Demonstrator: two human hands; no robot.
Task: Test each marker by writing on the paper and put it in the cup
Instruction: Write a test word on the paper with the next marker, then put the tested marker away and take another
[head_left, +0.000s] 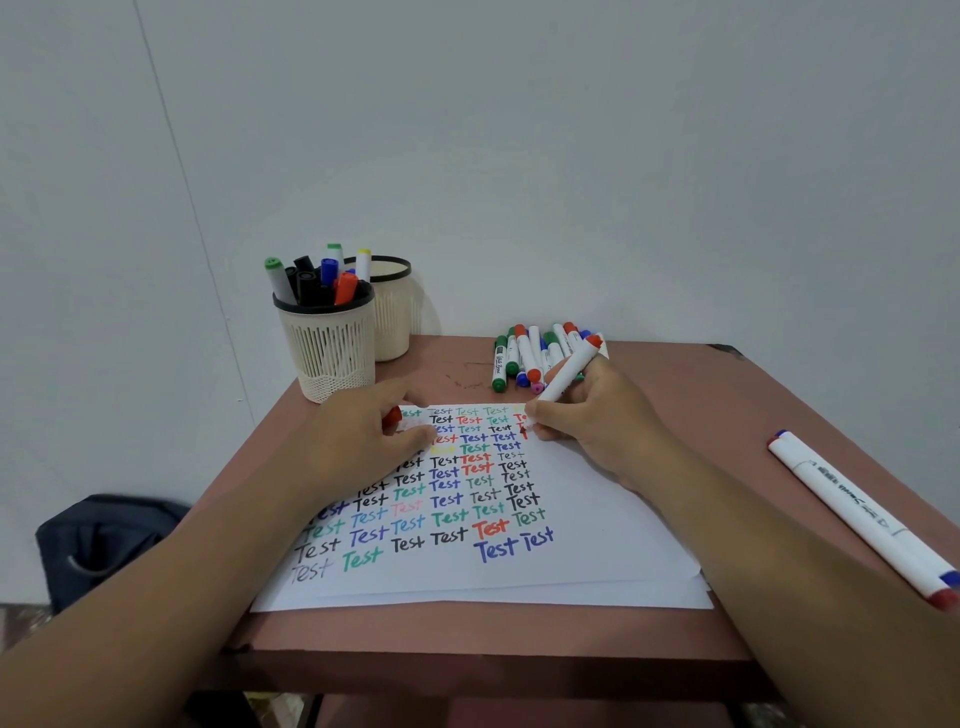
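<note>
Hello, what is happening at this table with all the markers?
A person is testing markers on a sheet of paper already covered with the word "Test" in many colours. The right hand holds a red marker with its tip on the paper, near the top. The left hand rests on the paper and holds a red cap. A cup already holds several markers, and a pile of markers waits behind the paper.
</note>
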